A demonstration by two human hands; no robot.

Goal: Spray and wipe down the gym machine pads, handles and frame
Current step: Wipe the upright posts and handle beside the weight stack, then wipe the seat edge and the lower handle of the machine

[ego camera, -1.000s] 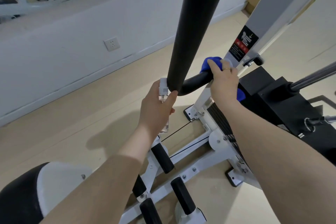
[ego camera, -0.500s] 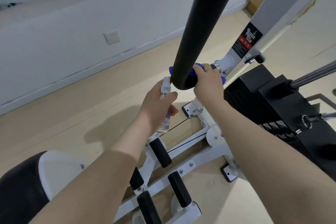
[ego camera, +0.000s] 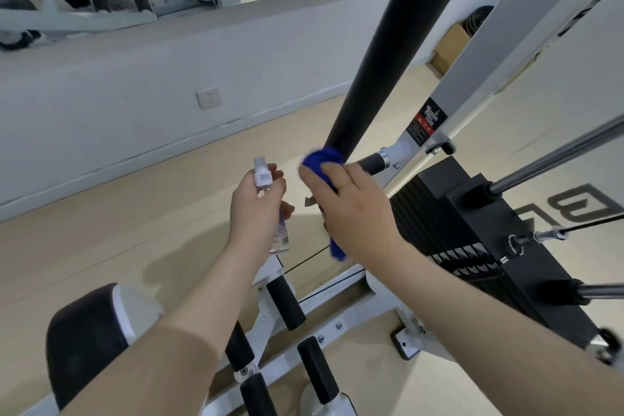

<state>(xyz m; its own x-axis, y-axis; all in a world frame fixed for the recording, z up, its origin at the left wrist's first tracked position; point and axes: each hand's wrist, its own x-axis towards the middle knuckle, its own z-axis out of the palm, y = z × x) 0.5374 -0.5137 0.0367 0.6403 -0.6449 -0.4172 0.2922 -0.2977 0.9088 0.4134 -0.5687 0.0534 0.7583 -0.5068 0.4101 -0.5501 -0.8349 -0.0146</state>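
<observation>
My left hand [ego camera: 256, 209] grips a small clear spray bottle [ego camera: 278, 233] with a white nozzle, held upright left of the bar. My right hand [ego camera: 354, 213] presses a blue cloth [ego camera: 320, 162] against the lower end of a long black padded bar [ego camera: 381, 54]. A tail of the cloth hangs below my wrist. Just right of the cloth, a short black handle [ego camera: 371, 163] joins the white frame post [ego camera: 472, 78], which carries a warning sticker.
A black weight stack [ego camera: 472, 233] with chrome rods stands at the right. Below lie black foam rollers [ego camera: 285, 304] on white frame rails and a black seat pad [ego camera: 84, 334]. A white wall with a socket [ego camera: 208, 99] runs along the left, above beige floor.
My right hand slid the blue cloth along the handle from the frame post to the bar's end. My left hand with the bottle drew away to the left.
</observation>
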